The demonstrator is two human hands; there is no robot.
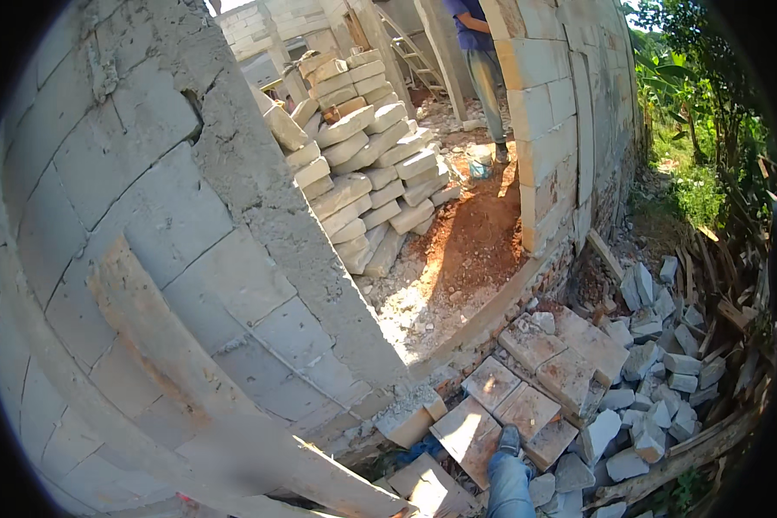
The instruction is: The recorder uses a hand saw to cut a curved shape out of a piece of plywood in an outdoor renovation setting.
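Observation:
Neither of my hands shows in the head view. My own leg, in blue trousers (508,485) with a dark shoe (509,440), comes in from the lower edge and stands on flat reddish slabs (466,440). On the left rises a grey block wall (173,224) ending in a rough concrete column (259,173). A long weathered board (164,324) slants down across that wall towards the lower middle. Through the doorway stands a large stack of pale blocks (371,164). Low on the left, a blurred patch hides part of the board.
A person (483,78) stands inside beyond the doorway, by a mound of red soil (483,229). Broken grey blocks (656,380) lie heaped on the right, beside loose timber (725,432). The doorway's right side is a block wall (548,129). A wooden ladder (414,56) leans farther back.

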